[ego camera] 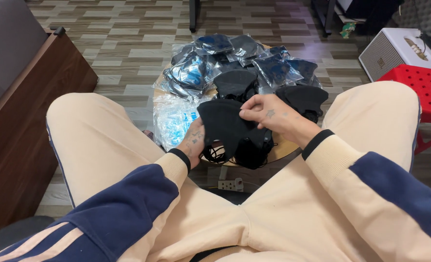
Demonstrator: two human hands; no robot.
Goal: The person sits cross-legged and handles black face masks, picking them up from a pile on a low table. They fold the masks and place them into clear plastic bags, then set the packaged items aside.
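Note:
I hold a black face mask [225, 123] over a small round wooden table [285, 148] between my knees. My left hand [193, 140] grips its lower left edge from below, with black ear loops dangling by the wrist. My right hand [266, 114] pinches the mask's right edge from above. Under my hands lies a heap of loose black masks [252, 153]. Two more black masks [235, 82] lie just beyond on the table.
Several clear plastic bags of masks [203, 63] are piled on the table's far side, with a bluish bag [174, 119] at its left. A brown cabinet [26, 121] stands to my left. A red plastic stool [429, 94] and a white box [395, 51] stand at right. A power strip [230, 184] lies on the floor.

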